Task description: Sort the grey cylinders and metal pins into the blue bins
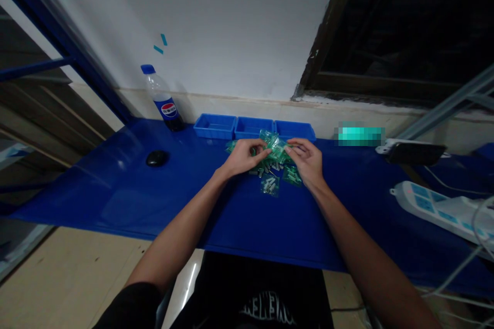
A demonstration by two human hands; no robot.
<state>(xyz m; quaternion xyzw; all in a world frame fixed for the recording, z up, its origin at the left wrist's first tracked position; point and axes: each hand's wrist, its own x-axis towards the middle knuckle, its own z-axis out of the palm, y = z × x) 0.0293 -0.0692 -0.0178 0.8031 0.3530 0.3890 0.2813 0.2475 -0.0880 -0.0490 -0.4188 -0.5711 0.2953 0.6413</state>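
Note:
Between my two hands is a small clear plastic bag [276, 145] with a greenish tint, raised over a pile of similar bags. My left hand [247, 155] pinches its left edge between thumb and fingers. The thumb and forefinger of my right hand [307, 159] grip its right edge. Beneath them, partly hidden by the hands, lie several more small bags. One bag [270, 185] with pale, slender pieces inside lies at the front of the pile, and another bag [292, 175] rests below my right hand. What exactly the pieces are is too small to tell.
Three shallow blue trays [214, 135] stand in a row along the wall. A cola bottle [165, 103] is upright at the back left, with a black mouse [157, 158] in front. On the right are a phone [417, 153] and a white power strip [432, 205] with cables.

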